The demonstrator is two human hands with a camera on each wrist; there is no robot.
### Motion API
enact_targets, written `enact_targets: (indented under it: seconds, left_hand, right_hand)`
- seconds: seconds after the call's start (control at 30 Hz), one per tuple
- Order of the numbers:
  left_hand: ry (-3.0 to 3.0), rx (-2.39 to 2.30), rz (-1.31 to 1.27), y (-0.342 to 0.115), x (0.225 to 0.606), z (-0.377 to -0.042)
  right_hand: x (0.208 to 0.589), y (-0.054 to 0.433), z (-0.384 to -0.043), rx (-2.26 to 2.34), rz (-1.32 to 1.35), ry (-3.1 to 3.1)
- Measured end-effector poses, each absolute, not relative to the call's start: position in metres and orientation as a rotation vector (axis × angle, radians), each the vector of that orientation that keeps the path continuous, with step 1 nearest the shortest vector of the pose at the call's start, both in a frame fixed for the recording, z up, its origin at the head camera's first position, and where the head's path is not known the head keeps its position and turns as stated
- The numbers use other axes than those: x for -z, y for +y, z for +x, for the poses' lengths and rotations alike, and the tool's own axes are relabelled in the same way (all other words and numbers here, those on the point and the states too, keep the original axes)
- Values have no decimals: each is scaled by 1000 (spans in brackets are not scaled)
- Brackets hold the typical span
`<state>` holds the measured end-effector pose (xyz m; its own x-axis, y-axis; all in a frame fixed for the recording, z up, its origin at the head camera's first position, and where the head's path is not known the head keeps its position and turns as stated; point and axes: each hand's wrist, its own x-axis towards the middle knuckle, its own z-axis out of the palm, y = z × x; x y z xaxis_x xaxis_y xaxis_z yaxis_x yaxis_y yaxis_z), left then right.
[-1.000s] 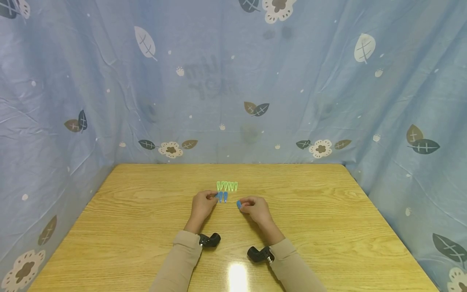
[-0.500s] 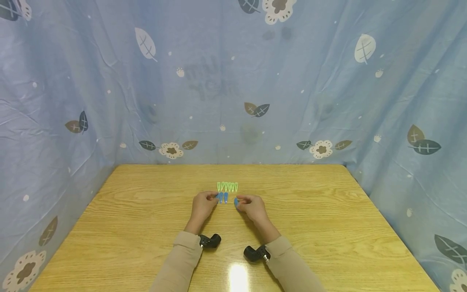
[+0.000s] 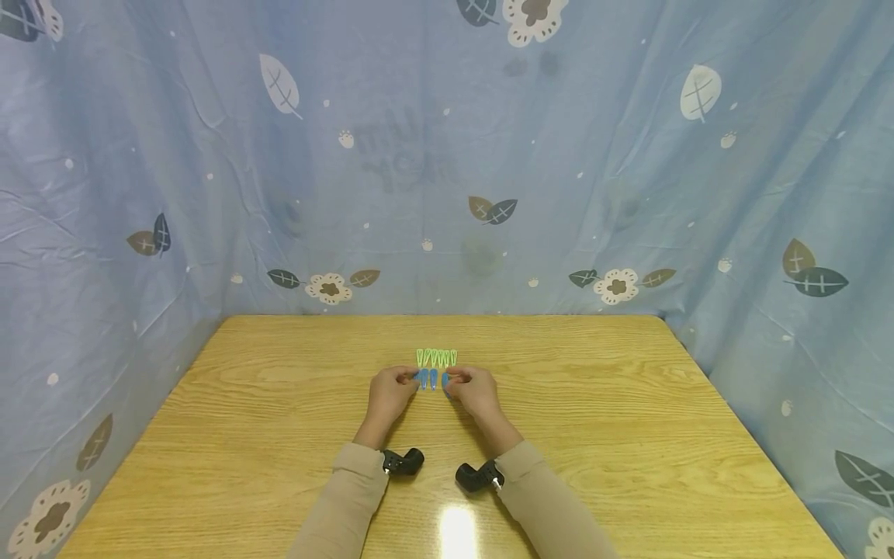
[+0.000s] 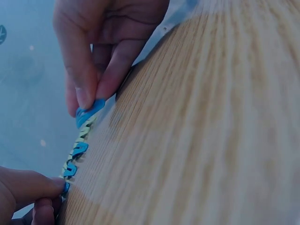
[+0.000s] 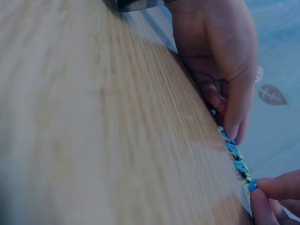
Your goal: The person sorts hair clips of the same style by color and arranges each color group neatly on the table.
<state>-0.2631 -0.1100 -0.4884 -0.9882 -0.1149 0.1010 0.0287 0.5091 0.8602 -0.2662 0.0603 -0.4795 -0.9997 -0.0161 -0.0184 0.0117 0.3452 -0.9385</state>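
Several green snap hair clips (image 3: 434,358) lie side by side in a row. Nearer the person, two blue snap hair clips (image 3: 434,379) make a second row with another blue hair clip (image 4: 66,187) at its left end, pinched between the left hand's (image 3: 388,390) thumb and forefinger and mostly covered. A further blue hair clip (image 4: 90,112) is pinched in the fingertips of the right hand (image 3: 478,390), at the right of that row, a small gap from the nearest blue clip. Its narrow end points toward the person.
The clips lie on a wood-grain table (image 3: 279,404), toward its far half. A blue patterned curtain (image 3: 447,155) hangs behind the table and along both sides. Black camera mounts (image 3: 403,462) stick out from both wrists. A light glare shows near the front.
The right hand has moved left with its blue hair clip, bringing it close to the blue row and just below the green one. The left hand has stayed in place.
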Motion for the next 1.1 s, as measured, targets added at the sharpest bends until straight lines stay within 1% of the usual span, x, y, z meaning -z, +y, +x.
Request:
enact_targets:
  seconds: [0.37, 0.73, 1.1]
  left_hand:
    - [-2593, 1475, 69, -109, 488, -262]
    - [-2603, 1461, 57, -110, 489, -263]
    - [-2607, 1458, 72, -109, 489, -264]
  right_hand:
    - [475, 50, -274, 1702, 17, 2657]
    - [470, 45, -278, 1547, 92, 2716]
    - [469, 38, -278, 1527, 196, 2784]
